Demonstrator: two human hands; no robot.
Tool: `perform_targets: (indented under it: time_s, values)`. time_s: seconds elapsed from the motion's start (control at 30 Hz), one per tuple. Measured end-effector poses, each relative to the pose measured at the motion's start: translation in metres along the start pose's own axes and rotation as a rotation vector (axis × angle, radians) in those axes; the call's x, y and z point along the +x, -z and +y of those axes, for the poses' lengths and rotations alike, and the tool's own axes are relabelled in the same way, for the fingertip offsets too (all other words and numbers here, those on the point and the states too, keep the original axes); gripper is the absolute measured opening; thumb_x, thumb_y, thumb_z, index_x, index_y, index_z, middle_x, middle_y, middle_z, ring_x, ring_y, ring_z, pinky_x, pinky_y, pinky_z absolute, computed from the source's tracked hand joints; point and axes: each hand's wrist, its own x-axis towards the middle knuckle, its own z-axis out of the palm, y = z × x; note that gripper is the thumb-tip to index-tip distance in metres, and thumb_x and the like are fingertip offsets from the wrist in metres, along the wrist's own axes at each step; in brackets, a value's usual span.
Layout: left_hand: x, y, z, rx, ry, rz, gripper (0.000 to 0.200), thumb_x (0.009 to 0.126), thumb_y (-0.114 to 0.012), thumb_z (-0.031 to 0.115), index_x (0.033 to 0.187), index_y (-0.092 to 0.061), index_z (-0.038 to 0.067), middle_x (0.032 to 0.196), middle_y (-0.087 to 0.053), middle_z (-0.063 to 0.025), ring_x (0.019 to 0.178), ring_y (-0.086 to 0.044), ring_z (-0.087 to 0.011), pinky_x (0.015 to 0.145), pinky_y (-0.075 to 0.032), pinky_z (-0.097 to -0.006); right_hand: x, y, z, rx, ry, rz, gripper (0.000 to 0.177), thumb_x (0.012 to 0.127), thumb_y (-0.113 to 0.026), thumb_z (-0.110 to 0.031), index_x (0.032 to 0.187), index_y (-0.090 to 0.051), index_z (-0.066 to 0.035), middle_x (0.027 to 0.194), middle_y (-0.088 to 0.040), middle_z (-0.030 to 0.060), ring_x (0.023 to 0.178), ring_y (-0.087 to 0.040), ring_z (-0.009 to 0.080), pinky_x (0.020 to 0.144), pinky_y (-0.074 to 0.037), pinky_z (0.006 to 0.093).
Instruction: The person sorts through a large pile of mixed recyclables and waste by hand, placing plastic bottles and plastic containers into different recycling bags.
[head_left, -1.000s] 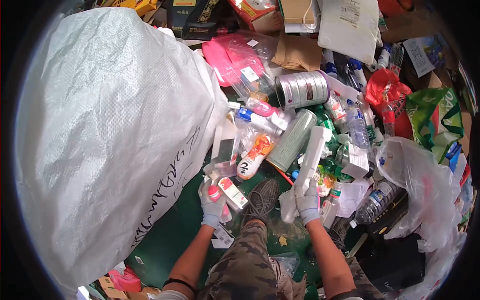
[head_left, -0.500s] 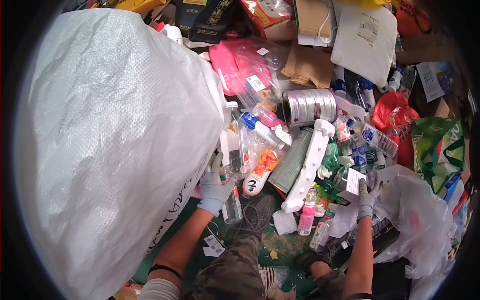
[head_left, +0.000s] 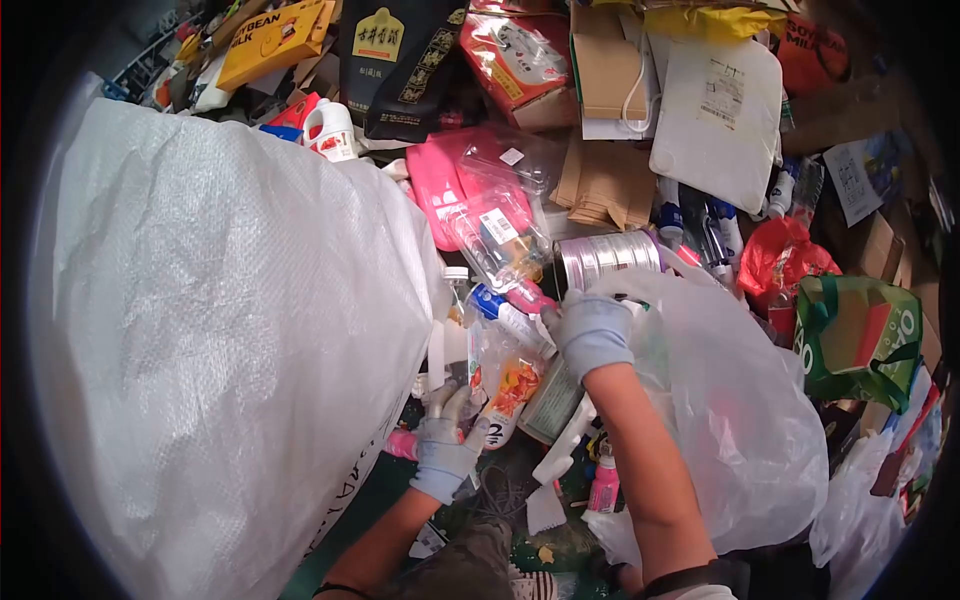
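Note:
My left hand (head_left: pixel 448 448), in a pale glove, reaches low beside the white sack (head_left: pixel 240 300), its fingers apart. The tips touch the clutter beside a white bottle with an orange pattern (head_left: pixel 512 395). My gloved right hand (head_left: pixel 592 335) is farther forward, fingers curled round the edge of a translucent plastic bag (head_left: pixel 730 410); the fingertips are partly hidden. That bag billows to the right of my forearm. Close to the right hand lie a pink bottle (head_left: pixel 528 296), a blue-and-white bottle (head_left: pixel 510 318) and a silver metal can (head_left: pixel 608 256).
The large white sack fills the left side. Cartons, a black bag (head_left: pixel 400 70) and a white padded panel (head_left: pixel 718 120) lie at the back. A green bag (head_left: pixel 860 340) and a red plastic bag (head_left: pixel 785 260) are to the right. A pink bottle (head_left: pixel 604 485) stands near my feet.
My right hand has moved left and forward from the white box, and the translucent bag has swung left with it, covering several bottles. The left hand has shifted slightly; the view has tilted up.

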Motion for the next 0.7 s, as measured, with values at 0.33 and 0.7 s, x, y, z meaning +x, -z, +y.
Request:
perform_targets:
  time_s: [0.33,0.7]
  values:
    - [0.007,0.009,0.001,-0.222,-0.042,0.030,0.041,0.074,-0.065,0.012,0.114,-0.055,0.005,0.120,-0.050,-0.0171,0.108,-0.051,-0.0326,0.092,-0.042,-0.0391,0.088,-0.030,-0.073,0.021,0.161,0.069,0.099,0.064,-0.071,-0.046,0.142,-0.019,-0.014,0.144,-0.018,0.0230,0.129,-0.026,0.0437,0.104,-0.030,0.0446]
    - [0.013,-0.033,-0.062,-1.490,0.336,-0.131,0.078,0.070,-0.072,0.004,0.135,-0.029,0.006,0.118,-0.050,-0.0101,0.105,-0.053,-0.0205,0.088,-0.046,-0.0328,0.025,-0.031,0.031,1.634,0.322,-0.238,0.067,0.076,-0.062,-0.012,0.134,-0.031,-0.002,0.118,-0.053,0.0119,0.097,-0.059,0.0191,0.077,-0.050,0.0295]
